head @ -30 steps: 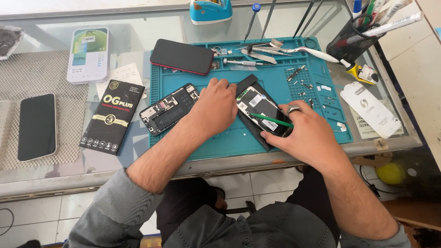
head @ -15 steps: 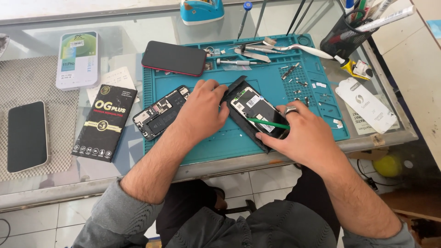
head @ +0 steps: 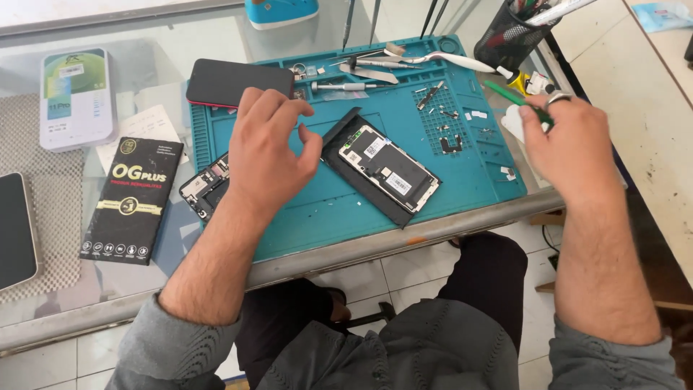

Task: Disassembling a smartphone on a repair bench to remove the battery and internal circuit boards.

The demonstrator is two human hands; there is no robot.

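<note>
The work in hand looks like a phone repair, at the step where a tool is being fetched or changed. The right hand (head: 574,148) is off to the right side of the worktop (head: 462,225), near the black tool cup (head: 514,32), and it grips a thin green tool (head: 516,100) between thumb and fingers. The left hand (head: 268,148) hovers above the blue mat (head: 325,209) with fingers loosely curled; it holds nothing, and it partly covers a second opened phone body (head: 204,186) at the mat's left edge.

The opened phone (head: 390,167) lies on the mat between the 2 hands, touched by neither. It rests at an angle, with the inside facing up: a dark rectangular part with white labels, a light frame around it, and a dark panel lying beside it along its upper left edge.

In my judgement, the next move calls for bringing the green tool over the phone and steadying the phone with the left hand, because the parts inside are small and fine. Tiny screws (head: 451,126) lie loose on the mat nearby, so a careless sweep could scatter them.
</note>
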